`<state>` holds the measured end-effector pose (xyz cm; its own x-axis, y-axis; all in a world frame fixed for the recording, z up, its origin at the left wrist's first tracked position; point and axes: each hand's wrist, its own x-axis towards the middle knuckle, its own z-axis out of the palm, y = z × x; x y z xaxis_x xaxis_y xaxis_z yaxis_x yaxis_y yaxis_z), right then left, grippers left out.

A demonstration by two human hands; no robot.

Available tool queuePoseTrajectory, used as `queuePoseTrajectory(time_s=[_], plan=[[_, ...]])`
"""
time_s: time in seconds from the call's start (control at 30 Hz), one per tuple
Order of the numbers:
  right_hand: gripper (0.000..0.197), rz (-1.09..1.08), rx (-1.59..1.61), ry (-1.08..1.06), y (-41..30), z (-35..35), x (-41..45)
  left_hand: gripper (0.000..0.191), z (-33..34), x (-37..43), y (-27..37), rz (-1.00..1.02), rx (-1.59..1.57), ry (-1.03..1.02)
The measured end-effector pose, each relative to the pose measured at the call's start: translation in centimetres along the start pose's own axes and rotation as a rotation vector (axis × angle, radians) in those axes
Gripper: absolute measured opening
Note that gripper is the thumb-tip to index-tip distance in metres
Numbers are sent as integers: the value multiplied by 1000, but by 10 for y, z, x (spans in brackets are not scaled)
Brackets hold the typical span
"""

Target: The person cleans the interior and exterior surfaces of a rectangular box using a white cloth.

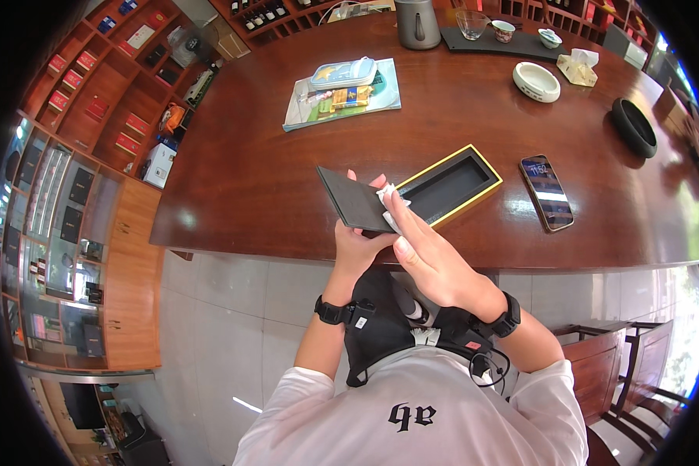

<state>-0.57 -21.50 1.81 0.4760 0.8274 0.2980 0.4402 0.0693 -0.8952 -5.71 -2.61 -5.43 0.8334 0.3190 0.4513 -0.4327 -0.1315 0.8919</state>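
My left hand (354, 247) grips a flat, dark rectangular panel (358, 198), perhaps a box lid, tilted above the table's near edge. Its fingertips show past the panel's far side. A crumpled white tissue (391, 221) is pinched in my right hand (442, 262) against the panel's right end. Just beyond my right fingers lies a long open box (454, 183) with a black lining and a yellow rim. The inside that shows holds nothing, and its near end is hidden by my hand.
A smartphone (547, 192) lies right of the box on the wooden table (239, 175). Farther back are a magazine (387, 99) under a pencil case (343, 74), a white ashtray (536, 81), a black bowl (635, 128), a kettle (417, 26) and a tea tray (501, 48).
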Motion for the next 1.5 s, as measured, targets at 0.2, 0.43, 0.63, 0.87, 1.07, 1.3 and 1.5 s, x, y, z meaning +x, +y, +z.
queuePoseTrajectory(time_s=[0.2, 0.43, 0.63, 0.87, 1.07, 1.3, 1.5], plan=[[85, -202, 38, -10, -23, -1, 13, 99, 9, 2, 5, 89, 125, 15], [84, -313, 65, -57, -39, -1, 22, 106, 10, -1, -4, -32, -130, 150], [80, 27, 4, -41, -9, -9, -1, 122, 4, 0, -3, -98, -119, 55], [77, -26, 52, -32, -1, -5, -4, 127, 2, -3, 1, -71, -49, 4], [64, -177, 104, 61, -9, 1, 8, 127, 1, 0, -5, 159, 262, -114], [45, -159, -128, 276, 5, 3, 10, 107, 7, 0, 3, 80, 443, -118], [40, -83, -493, 410, 30, -37, 3, 103, 6, 5, 22, -48, 302, -76]])
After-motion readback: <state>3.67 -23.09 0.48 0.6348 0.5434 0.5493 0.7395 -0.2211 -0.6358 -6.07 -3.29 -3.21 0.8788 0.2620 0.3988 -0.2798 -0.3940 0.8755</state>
